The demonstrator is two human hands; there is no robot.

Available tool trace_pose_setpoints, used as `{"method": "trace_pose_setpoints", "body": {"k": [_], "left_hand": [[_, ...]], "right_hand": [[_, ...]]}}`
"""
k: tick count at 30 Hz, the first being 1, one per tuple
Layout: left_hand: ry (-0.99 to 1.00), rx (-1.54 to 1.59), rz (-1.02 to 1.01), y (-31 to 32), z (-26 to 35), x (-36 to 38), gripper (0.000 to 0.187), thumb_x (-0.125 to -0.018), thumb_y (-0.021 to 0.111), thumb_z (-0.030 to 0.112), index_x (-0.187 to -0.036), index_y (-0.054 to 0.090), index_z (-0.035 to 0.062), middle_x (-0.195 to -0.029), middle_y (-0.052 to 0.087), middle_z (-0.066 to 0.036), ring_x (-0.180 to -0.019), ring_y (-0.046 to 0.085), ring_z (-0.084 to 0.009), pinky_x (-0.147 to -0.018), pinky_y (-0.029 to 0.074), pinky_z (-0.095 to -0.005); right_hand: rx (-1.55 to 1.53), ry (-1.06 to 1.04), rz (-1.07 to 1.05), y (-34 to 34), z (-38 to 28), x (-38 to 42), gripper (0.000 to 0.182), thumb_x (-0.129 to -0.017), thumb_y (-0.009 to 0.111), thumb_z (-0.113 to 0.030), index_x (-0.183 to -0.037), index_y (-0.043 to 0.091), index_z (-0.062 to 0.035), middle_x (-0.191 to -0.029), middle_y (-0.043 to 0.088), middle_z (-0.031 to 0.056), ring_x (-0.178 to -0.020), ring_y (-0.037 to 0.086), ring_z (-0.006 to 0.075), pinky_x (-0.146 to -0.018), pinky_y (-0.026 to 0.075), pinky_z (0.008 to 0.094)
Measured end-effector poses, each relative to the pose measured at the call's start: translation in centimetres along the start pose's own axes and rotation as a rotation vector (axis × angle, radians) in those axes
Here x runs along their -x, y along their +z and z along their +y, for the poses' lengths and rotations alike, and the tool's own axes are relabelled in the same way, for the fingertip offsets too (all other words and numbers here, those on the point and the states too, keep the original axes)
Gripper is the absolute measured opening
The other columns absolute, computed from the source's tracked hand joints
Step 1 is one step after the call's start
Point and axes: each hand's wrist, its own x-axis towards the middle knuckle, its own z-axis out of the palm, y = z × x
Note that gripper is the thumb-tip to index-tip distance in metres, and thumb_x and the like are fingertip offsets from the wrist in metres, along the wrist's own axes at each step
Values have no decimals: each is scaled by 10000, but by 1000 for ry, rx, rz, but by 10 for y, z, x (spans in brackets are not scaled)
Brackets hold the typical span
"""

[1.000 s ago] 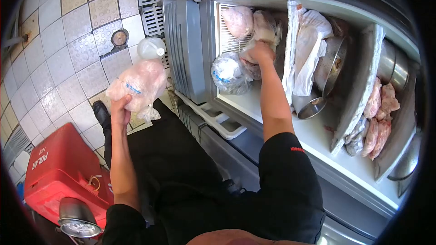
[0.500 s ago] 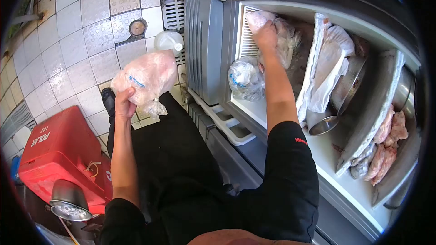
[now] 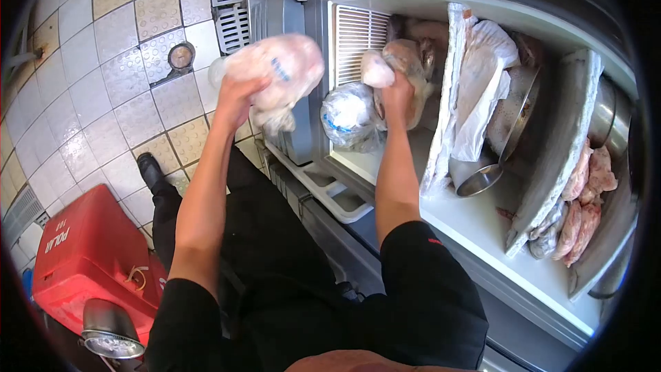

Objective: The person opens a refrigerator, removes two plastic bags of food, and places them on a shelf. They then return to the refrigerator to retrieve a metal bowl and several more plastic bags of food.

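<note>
My left hand (image 3: 241, 100) grips the lower left side of a large bag of pale pink meat (image 3: 279, 65), held up beside the open freezer's left edge. Blue print shows on that bag. Inside the freezer, my right hand (image 3: 398, 91) is closed round a smaller pale bag (image 3: 376, 69). Other bagged meat (image 3: 406, 58) lies behind and beside that hand. A clear bag with blue print (image 3: 350, 116) sits to its left, near the freezer's front wall.
Upright frosty dividers (image 3: 446, 96) split the freezer (image 3: 475, 224). A white wrapped packet (image 3: 485, 89), a metal ladle (image 3: 480, 180) and pink meat packs (image 3: 585, 224) are further right. On the left stand a red box (image 3: 96, 255) and a metal lamp (image 3: 111, 331) above the tiled floor.
My left hand has moved the large bag up and right, toward the freezer. My right hand has drawn the smaller bag slightly back toward me. The camera view has shifted.
</note>
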Motion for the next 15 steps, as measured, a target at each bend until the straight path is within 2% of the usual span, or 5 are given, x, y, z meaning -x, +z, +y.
{"method": "trace_pose_setpoints", "body": {"k": [4, 5, 8, 11, 15], "left_hand": [[18, 22, -115, 49, -24, -65, 517, -671, 737, 5, -1145, 540, -49, -1076, 621, -137, -960, 615, -223, -849, 499, -352], [21, 21, -149, 61, -35, -82, 509, -668, 744, 12, -1134, 547, -49, -1069, 624, -137, -956, 617, -223, -843, 501, -354], [12, -226, -213, 96, -62, -114, 622, -688, 763, 128, -1210, 480, -56, -1068, 634, -120, -964, 614, -203, -884, 473, -333], [235, -1141, 45, 115, -102, -126, 588, -662, 781, 187, -1169, 533, 20, -1056, 619, -183, -982, 610, -288, -841, 494, -369], [147, -1565, -96, 127, -123, -123, 650, -693, 758, 260, -1244, 480, 55, -1089, 568, -164, -1029, 558, -337, -816, 498, -406]], "right_hand": [[-283, 74, 37, 16, 43, 16, 185, -682, 594, -48, -858, 637, -10, -743, 637, 154, -722, 614, 230, -684, 461, 338], [-329, 49, 110, 34, 66, 14, 164, -692, 581, -30, -843, 633, 3, -707, 621, 74, -699, 550, 133, -683, 450, 302], [-222, 147, 187, 19, 36, 17, 135, -712, 587, -46, -828, 634, 5, -701, 613, 27, -693, 543, 124, -683, 451, 278], [-225, 232, 207, 13, 50, 13, 103, -743, 561, -45, -794, 625, 18, -733, 594, 23, -705, 533, 141, -680, 449, 270], [-802, 469, 477, 5, 49, 11, 106, -753, 476, 16, -773, 578, 41, -815, 574, 75, -737, 537, 159, -654, 460, 298]]}}
